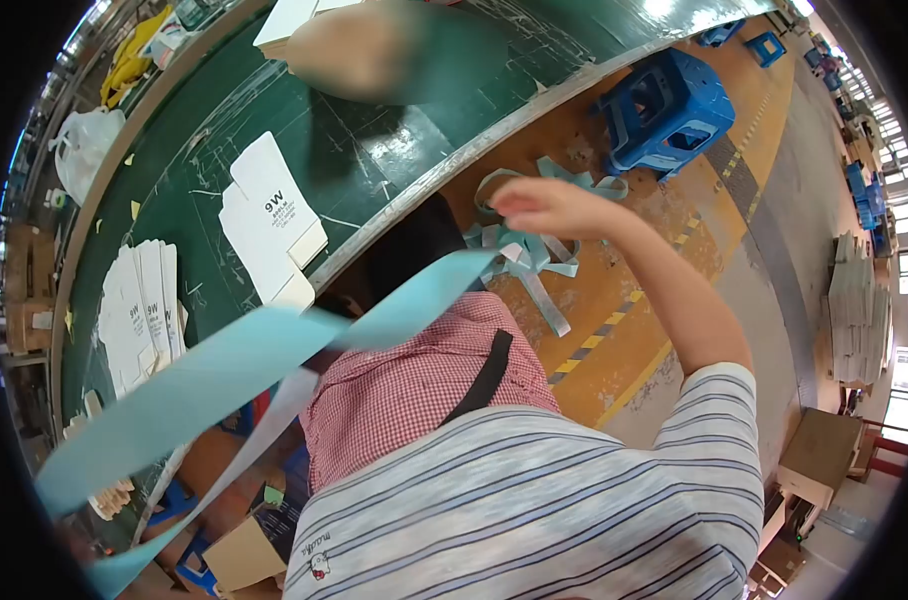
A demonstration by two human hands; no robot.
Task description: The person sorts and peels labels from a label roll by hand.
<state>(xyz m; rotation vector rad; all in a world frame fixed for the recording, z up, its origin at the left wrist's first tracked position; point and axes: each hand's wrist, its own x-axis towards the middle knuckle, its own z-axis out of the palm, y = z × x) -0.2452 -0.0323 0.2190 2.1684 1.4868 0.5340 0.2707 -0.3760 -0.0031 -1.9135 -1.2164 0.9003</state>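
Observation:
My right hand (pixel 552 208) is raised above the floor at the table's edge, fingers stretched out and slightly bent, with nothing visible in them. Just below its fingers runs a long light-blue ribbon-like strip (pixel 204 375), crossing in front of my lap to the lower left, where it blurs. A tangle of similar blue strips (pixel 549 255) lies beyond the hand. My left hand does not show. On the green table (pixel 189 195) lie flat white card box blanks (pixel 269 215) printed "9W", with more fanned blanks (pixel 139 310) farther left.
A blurred skin-toned shape (pixel 349 50) at the table's top edge cannot be made out, beside a white stack (pixel 284 25). Blue plastic stools (pixel 669 110) stand on the floor to the right. A white plastic bag (pixel 86 150) lies past the table's far rim.

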